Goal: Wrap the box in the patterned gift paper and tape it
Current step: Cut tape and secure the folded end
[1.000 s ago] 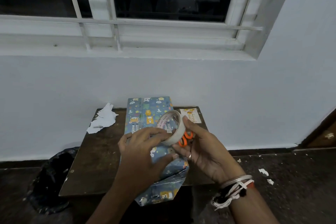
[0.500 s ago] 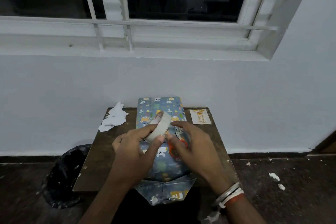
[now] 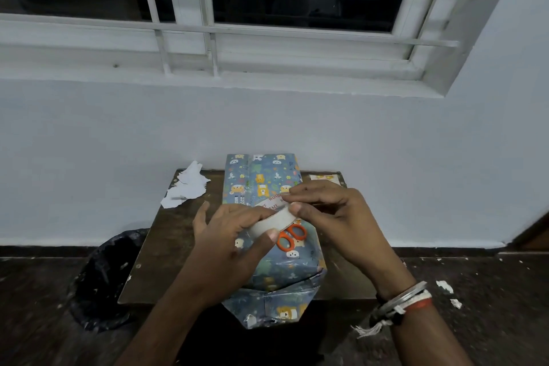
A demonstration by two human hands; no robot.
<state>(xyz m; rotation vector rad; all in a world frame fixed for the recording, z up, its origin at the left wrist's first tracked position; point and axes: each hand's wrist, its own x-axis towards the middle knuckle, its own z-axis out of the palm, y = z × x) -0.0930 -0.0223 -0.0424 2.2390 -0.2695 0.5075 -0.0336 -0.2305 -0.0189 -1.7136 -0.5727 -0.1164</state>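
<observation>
Box, covered in blue patterned gift paper, lies lengthwise on the brown desk at lower centre of the frame. Its near paper end hangs loose past the desk's front edge. I see the left hand gripping a white tape roll above the box, thumb beneath, fingers curled over the top. The right hand pinches the roll's rim between thumb and forefinger, possibly at the tape's loose end; the dim view leaves that unclear. Orange-handled scissors rest on the box just below the roll. White paper scraps lie at the desk's upper-left corner.
</observation>
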